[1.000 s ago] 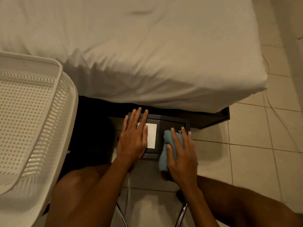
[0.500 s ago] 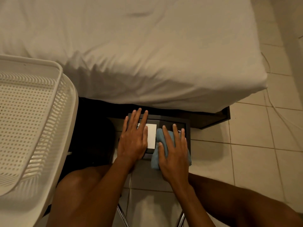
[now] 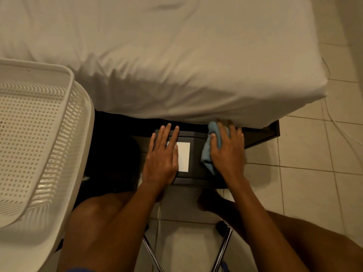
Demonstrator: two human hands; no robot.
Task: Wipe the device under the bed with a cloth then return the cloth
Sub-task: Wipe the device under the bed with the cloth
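A dark flat device (image 3: 196, 173) with a white label (image 3: 184, 157) lies on the floor, half under the bed's edge. My left hand (image 3: 162, 158) rests flat on its left part, fingers spread, partly covering the label. My right hand (image 3: 227, 152) presses a light blue cloth (image 3: 207, 156) onto the device's right part, fingertips reaching under the overhanging white sheet. The device's far edge is hidden beneath the bed.
The bed (image 3: 176, 55) with its white sheet fills the top. A white perforated plastic basket (image 3: 39, 138) stands at the left. A dark bed frame corner (image 3: 271, 130) juts right. Tiled floor (image 3: 314, 183), my bare legs and chrome stool legs (image 3: 222, 250) are below.
My right hand has slid the cloth from the device's near edge toward the far right part, up under the sheet. The left hand has stayed in place.
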